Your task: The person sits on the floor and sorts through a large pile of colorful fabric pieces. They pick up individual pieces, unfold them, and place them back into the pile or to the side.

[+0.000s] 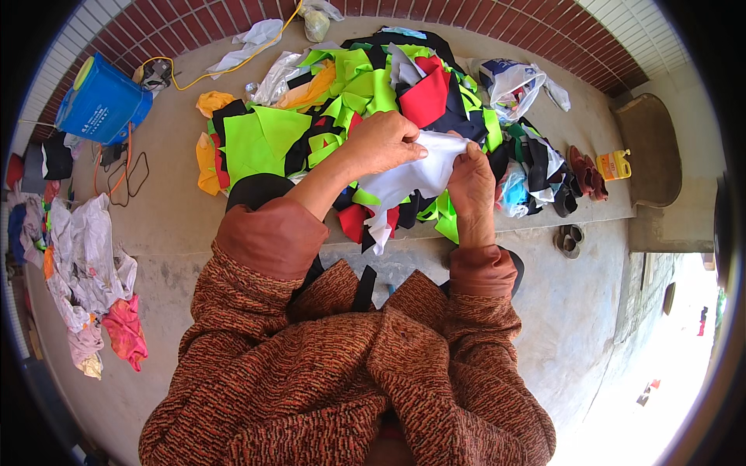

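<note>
Between my two hands a white piece of fabric (416, 175) is stretched, its lower end hanging down in ragged points. My left hand (385, 142) is closed, pinching the fabric's upper left edge with thumb and fingers. On the other side my right hand (472, 177) grips the right edge, thumb on top. Just beyond and below them lies a big heap of fabric scraps (266, 140) in lime green, black, red, orange and white. A red scrap (425, 95) lies on the heap just above my hands.
Left stands a blue tank (103, 99) with an orange hose. Plastic bags (509, 87), brown shoes (588, 172), a yellow jug (614, 165) and dark shoes (569, 241) are at right. Crumpled cloths (89, 248) lie far left. A brick-red tiled wall (497, 19) runs behind.
</note>
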Demonstrator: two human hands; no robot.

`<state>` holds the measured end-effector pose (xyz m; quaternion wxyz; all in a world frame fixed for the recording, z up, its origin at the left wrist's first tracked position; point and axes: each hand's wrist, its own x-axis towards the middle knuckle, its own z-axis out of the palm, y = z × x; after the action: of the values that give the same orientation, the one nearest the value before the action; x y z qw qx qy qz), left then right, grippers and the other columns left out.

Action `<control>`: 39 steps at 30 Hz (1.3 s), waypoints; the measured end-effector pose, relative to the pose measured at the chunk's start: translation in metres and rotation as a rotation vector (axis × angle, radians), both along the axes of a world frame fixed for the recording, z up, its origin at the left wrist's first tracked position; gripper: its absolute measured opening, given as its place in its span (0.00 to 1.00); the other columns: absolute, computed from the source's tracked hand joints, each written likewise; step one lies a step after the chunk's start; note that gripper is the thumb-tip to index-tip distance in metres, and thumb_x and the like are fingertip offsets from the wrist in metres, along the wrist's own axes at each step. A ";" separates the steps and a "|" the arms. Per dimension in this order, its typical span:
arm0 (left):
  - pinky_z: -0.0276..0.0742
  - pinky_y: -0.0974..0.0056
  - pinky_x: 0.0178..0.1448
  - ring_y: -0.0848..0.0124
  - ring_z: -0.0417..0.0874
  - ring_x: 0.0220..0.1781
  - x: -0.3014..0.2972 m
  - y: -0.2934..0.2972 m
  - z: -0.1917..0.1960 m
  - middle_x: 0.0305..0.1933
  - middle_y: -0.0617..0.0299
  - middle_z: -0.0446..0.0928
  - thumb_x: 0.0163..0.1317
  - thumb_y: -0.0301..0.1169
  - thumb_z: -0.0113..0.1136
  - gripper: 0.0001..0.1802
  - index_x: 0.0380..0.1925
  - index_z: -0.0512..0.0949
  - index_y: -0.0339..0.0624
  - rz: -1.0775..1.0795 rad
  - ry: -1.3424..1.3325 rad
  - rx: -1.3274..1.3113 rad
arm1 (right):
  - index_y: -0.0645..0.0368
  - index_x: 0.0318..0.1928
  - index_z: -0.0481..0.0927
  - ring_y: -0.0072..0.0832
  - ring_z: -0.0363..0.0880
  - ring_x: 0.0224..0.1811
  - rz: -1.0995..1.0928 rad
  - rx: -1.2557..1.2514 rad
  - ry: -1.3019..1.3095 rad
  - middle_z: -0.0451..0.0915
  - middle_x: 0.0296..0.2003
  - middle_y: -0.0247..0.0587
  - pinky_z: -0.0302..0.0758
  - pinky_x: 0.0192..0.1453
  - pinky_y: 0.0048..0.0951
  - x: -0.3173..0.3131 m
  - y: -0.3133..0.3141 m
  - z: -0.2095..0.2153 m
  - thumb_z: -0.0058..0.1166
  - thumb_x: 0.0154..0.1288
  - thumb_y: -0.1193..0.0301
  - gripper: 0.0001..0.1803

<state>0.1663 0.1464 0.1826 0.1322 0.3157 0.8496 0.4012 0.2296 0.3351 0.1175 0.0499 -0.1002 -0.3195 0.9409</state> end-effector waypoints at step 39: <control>0.75 0.62 0.30 0.62 0.81 0.23 -0.015 -0.002 -0.003 0.21 0.48 0.78 0.46 0.42 0.67 0.24 0.29 0.77 0.27 0.185 -0.015 0.471 | 0.65 0.64 0.49 0.34 0.69 0.56 -0.033 0.640 0.175 0.70 0.51 0.49 0.66 0.59 0.31 0.002 -0.020 -0.003 0.69 0.45 0.72 0.50</control>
<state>0.1511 0.1449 0.1796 0.0240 0.2555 0.7570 0.6009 0.2315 0.3146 0.1148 0.1213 -0.0034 -0.5919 0.7968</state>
